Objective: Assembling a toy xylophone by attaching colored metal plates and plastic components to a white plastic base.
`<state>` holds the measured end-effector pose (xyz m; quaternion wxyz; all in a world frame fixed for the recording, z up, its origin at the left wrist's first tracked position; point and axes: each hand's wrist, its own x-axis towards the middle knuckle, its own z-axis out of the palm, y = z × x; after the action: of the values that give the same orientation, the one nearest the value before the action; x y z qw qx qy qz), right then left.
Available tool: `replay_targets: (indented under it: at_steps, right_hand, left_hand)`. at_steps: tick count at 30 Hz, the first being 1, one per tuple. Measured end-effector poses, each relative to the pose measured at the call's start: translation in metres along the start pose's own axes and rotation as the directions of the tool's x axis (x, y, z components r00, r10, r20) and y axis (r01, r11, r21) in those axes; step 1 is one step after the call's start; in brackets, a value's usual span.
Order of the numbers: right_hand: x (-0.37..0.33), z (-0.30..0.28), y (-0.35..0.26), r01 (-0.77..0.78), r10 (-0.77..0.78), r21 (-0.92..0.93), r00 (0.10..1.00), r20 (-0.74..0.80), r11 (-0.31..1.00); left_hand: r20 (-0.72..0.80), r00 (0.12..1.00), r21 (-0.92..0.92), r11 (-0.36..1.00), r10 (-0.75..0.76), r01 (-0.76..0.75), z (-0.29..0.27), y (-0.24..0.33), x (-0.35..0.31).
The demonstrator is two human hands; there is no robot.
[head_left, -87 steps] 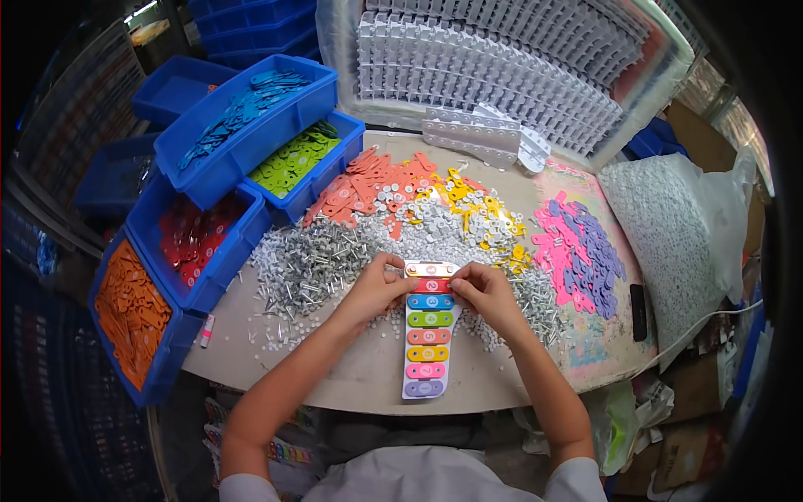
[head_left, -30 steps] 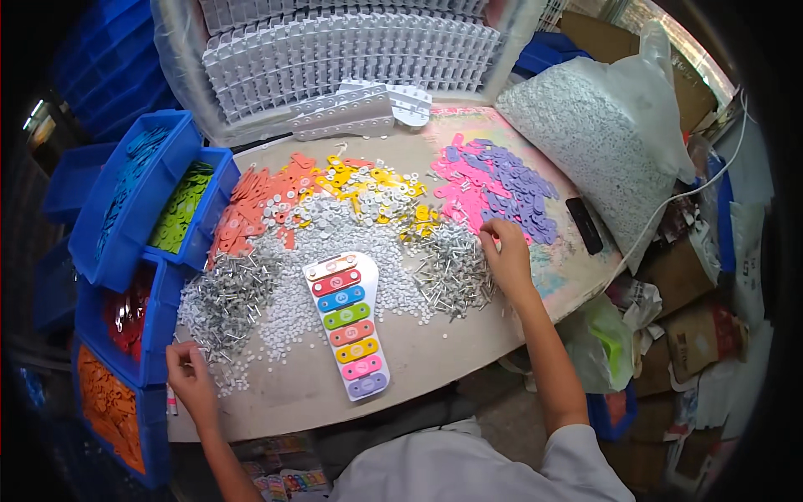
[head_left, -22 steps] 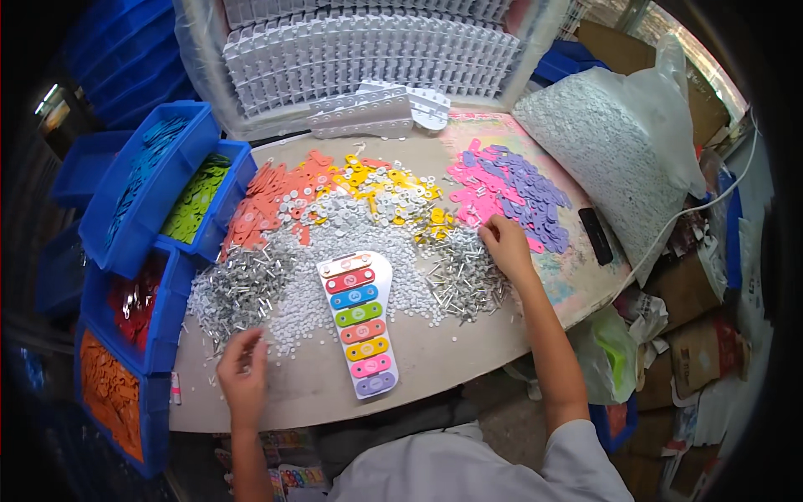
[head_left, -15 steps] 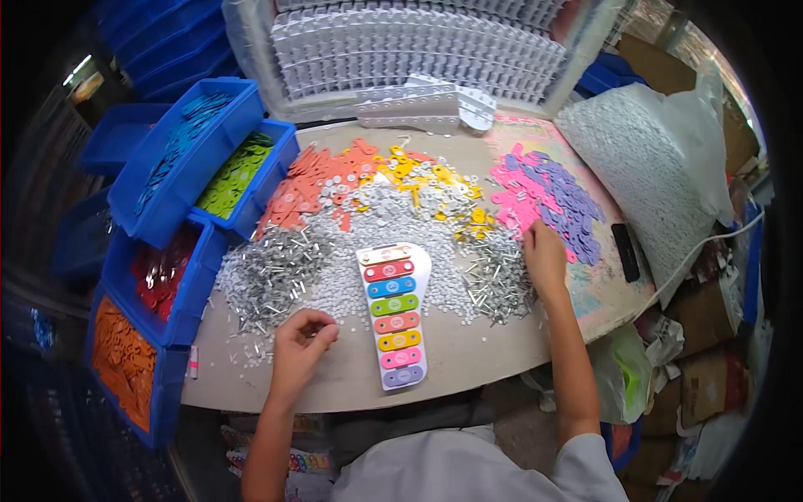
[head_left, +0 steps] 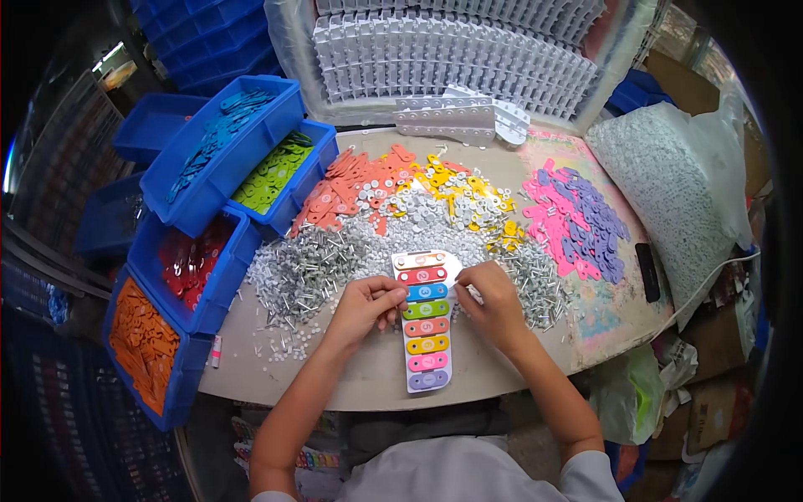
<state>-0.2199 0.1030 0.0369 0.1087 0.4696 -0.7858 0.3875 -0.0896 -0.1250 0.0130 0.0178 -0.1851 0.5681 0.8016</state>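
Observation:
A toy xylophone (head_left: 429,345) lies on the worktable, its white base carrying several coloured bars from orange at the far end to lilac at the near end. My left hand (head_left: 365,309) is closed at its left edge, fingertips pinched beside the blue bar. At the right edge, my right hand (head_left: 492,303) pinches thumb and finger together near the same bar. Whatever sits between the fingertips of either hand is too small to make out. White caps show on the red bar's ends. Heaps of metal pins (head_left: 314,263) and small white caps (head_left: 393,238) surround the far end.
Coral bars (head_left: 339,192), yellow bars (head_left: 506,238), pink bars (head_left: 548,213) and purple bars (head_left: 598,222) lie in piles. Blue bins (head_left: 219,314) of bars line the left. White bases (head_left: 452,71) are stacked behind. A bulging clear sack (head_left: 661,167) and dark phone (head_left: 647,272) are right.
My right hand has come from the pink bars to the xylophone's right edge. My left hand has moved right to its left edge. The whole view has shifted slightly.

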Motion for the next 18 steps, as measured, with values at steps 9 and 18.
replay_targets:
  at_steps: [9,18]
  right_hand:
    - [0.007,0.013,-0.003,0.062,-0.055,-0.074,0.994,0.09,0.995]
    - [0.013,0.009,0.0,0.137,-0.132,-0.043,0.986,0.104,0.99]
  left_hand:
    - [-0.004,1.0,0.035,0.999,0.003,-0.002,-0.001,-0.003,0.007]
    - [0.001,0.998,0.15,0.987,0.056,-0.056,0.003,-0.005,0.014]
